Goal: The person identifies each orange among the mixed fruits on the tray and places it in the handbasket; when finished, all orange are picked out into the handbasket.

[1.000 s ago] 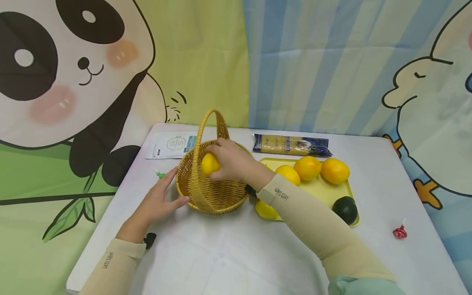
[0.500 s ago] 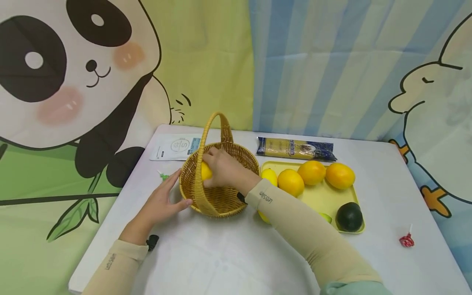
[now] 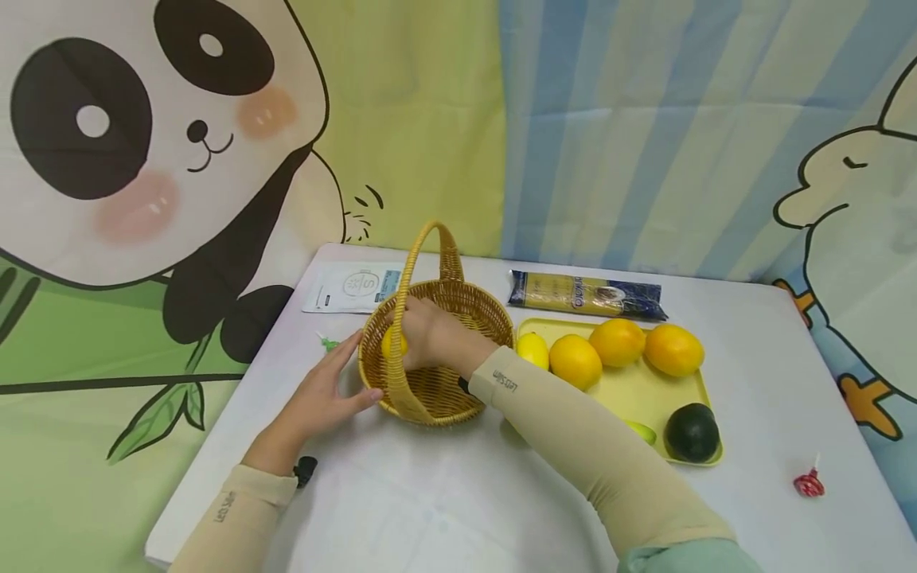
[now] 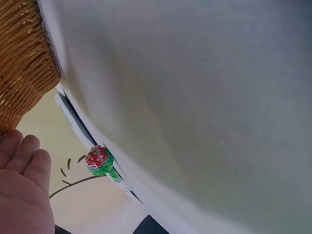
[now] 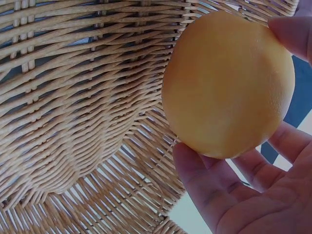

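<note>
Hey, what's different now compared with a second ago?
The right hand, still holding the yellow fruit, has moved left and down, deeper into the basket. Nothing was let go or newly taken hold of. The left hand stays at the basket's left side; the basket and tray stay put.

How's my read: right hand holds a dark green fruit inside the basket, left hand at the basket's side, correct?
Wrong colour: the right wrist view shows a yellow fruit. The right hand does hold it inside the basket, with the left hand at its side.
</note>
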{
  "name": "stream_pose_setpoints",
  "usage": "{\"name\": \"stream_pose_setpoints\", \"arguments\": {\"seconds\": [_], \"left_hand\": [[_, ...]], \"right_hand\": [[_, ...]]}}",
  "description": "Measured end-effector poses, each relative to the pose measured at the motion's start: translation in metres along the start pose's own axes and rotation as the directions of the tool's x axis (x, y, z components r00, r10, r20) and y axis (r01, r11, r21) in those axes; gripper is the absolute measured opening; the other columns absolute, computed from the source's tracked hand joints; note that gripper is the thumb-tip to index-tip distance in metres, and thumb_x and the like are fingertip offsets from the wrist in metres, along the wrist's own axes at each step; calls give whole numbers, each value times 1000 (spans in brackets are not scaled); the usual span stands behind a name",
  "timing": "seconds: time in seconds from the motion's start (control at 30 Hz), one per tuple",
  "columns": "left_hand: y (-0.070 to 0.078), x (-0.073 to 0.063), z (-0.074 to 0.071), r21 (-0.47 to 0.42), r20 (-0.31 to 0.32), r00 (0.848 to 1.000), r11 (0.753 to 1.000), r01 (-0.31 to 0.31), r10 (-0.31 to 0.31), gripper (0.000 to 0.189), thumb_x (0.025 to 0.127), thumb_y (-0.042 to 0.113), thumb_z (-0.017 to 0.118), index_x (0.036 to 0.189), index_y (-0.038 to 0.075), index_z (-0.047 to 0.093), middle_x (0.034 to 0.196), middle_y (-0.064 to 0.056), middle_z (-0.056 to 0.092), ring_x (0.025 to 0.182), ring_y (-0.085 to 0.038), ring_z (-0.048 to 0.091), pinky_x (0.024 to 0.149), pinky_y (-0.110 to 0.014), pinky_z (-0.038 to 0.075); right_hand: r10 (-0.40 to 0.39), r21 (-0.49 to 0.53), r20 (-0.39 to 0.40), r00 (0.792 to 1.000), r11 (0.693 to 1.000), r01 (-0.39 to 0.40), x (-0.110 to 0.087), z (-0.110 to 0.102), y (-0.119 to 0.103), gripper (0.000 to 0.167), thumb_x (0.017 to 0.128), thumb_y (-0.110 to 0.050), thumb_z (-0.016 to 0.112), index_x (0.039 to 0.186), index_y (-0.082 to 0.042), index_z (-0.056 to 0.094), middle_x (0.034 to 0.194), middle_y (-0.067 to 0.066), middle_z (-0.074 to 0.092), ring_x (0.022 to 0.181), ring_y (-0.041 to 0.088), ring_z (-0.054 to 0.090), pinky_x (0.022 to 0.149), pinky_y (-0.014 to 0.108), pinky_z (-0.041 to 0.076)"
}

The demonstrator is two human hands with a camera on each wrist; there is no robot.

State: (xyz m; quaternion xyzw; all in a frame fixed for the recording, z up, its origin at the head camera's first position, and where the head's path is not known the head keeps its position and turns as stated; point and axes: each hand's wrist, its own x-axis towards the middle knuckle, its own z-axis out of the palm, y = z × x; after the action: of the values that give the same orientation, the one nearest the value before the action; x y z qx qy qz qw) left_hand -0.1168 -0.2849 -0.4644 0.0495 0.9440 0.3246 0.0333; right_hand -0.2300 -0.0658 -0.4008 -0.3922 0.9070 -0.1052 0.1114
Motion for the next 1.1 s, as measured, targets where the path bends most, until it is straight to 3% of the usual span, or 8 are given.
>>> {"name": "stream_pose_setpoints", "arguments": {"seconds": [0.67,1.1], "left_hand": [[2,0,0,16,4,1000,1000,13,-13,112,83,65,80,169,31,18,175,-7,25,158,-44,29,122,-72,30],[-1,1,1,19,12,1000,1000,15,-15,110,85,66,77,169,31,16,175,-7,24,158,-45,28,121,-73,30]], "right_hand": [[-31,-44,66,997,998,34,12,17,2,80,88,-52,77,155,-18,51,156,8,50,143,26,48,123,38,40],[-2,-105,45,999,994,7,5,10,-5,80,90,-53,74,159,-24,44,158,7,45,139,28,51,115,41,51]]}}
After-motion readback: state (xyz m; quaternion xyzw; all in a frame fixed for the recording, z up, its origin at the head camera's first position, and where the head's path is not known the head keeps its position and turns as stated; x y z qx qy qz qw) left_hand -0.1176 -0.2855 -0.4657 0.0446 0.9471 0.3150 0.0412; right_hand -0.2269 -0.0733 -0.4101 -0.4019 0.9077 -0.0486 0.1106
